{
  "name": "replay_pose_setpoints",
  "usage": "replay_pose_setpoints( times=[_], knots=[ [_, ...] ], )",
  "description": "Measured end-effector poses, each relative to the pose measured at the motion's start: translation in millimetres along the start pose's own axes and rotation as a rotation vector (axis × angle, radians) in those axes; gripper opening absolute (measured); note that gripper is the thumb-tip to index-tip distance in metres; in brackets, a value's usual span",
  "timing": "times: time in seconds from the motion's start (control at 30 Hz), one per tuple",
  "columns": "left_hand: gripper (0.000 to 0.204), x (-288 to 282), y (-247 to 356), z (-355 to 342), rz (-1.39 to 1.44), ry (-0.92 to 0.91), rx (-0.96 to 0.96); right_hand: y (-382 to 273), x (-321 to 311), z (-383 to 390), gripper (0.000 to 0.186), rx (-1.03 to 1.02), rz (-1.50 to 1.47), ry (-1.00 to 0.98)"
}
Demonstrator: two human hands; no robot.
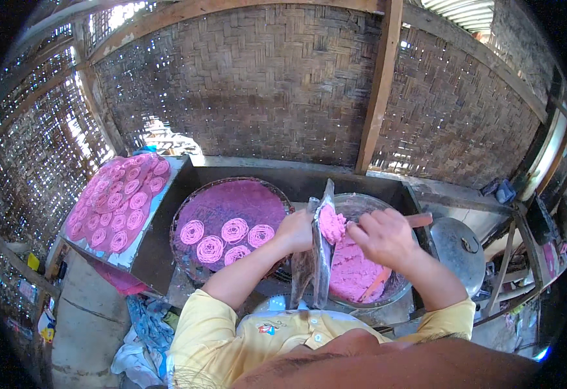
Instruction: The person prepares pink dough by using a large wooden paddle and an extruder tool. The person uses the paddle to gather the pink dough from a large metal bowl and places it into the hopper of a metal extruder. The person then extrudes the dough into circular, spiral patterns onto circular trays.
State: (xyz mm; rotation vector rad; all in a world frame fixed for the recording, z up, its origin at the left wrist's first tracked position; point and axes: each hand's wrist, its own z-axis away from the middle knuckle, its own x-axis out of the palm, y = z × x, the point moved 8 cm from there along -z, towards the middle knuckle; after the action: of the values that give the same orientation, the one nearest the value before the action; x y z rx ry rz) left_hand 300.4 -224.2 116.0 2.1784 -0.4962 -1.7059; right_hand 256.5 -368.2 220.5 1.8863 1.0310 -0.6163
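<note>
My left hand (295, 231) is closed on a worn press (323, 285) with two long arms, held upright in the middle. A lump of pink paste (333, 223) sits in the press's hollow. My right hand (381, 233) is closed round a wooden-handled tool (420, 220), its fingertips at that lump; the tool's working end is hidden. Below them a wide metal basin (398, 291) holds more pink paste, with an orange spatula (376, 282) lying in it. Left of the press, a round tray (231, 194) with a pink surface carries several coiled pink rosettes (209, 248).
A slanted board (126, 258) at left bears sheets covered in pink rosettes (118, 201). A round metal lid (455, 256) is at right. A dark trough (408, 193) surrounds tray and basin. Crumpled cloths (144, 343) lie lower left. Woven walls (238, 84) and a wooden post (377, 91) stand behind.
</note>
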Motion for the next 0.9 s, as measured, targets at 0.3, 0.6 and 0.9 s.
replay_pose_setpoints(
  times=[0.3,0.6,0.9],
  knots=[
    [0.034,-13,-60,-4,0.199,0.0,-0.031,70,-30,33,0.019,0.421,-0.086,0.231],
    [0.037,7,-77,-23,0.692,0.019,0.183,65,30,50,0.025,0.444,-0.473,0.182],
    [0.036,-39,-1,8,0.038,0.12,0.021,69,12,18,0.025,0.334,-0.414,-0.229]
  ],
)
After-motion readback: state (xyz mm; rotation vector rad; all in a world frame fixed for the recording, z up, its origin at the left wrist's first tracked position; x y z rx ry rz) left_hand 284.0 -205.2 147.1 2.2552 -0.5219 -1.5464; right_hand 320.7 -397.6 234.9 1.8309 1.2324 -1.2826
